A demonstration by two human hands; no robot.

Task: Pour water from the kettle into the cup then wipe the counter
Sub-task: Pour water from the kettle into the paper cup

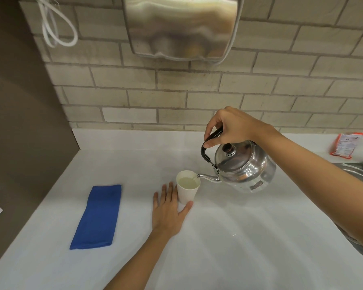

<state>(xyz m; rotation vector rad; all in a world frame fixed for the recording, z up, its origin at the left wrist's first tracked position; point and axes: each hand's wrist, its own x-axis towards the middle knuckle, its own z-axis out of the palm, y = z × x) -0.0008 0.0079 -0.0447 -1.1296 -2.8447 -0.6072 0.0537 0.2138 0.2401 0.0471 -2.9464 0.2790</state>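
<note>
Kettle [244, 166]: steel, black handle, lid on; lifted off the counter [228, 237] and tipped, spout over the rim of the cup [188, 186]. Held by the right hand [231, 127], fingers wrapped closed around the handle.

Cup: white paper, upright on the counter, water near the brim. Pouring judged nearly complete; whether water is flowing cannot be told.

Left hand [169, 210]: flat and spread on the counter, palm down, thumb and forefinger bracketing the cup's base, touching it; gripping nothing.

Cloth [98, 216]: blue, folded, lying flat to the left, well apart from the cup; untouched.

Remaining, by judgement: right the kettle, set it down, take the cloth, wipe the counter. No obvious spill shows.
</note>
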